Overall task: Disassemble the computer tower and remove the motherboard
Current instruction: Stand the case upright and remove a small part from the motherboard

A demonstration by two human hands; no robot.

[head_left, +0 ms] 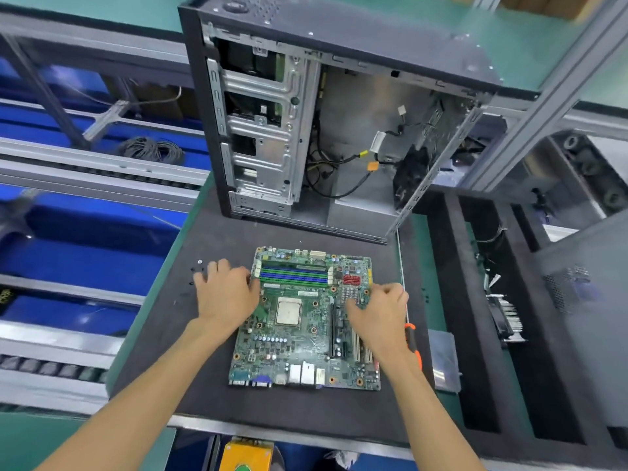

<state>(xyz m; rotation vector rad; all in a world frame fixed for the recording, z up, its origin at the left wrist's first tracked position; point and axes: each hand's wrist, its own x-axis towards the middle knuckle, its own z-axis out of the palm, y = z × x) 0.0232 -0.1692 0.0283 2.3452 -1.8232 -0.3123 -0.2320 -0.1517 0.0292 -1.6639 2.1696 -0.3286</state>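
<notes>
The green motherboard [299,338] lies flat on the dark foam mat [272,407], in front of the open computer tower [326,107]. The tower stands upright with its side off; its main bay holds only loose cables and connectors [370,158]. My left hand [226,290] rests on the board's left edge beside the memory slots, fingers spread, with the fingertips over the mat. My right hand [379,307] grips the board's right edge near the red connectors, fingers curled around it.
Small loose screws [198,266] lie on the mat left of my left hand. An orange-handled screwdriver [414,345] lies by my right wrist. A removed side panel [584,300] and a heatsink [506,317] sit to the right among black foam dividers. Blue bins and conveyor rails run along the left.
</notes>
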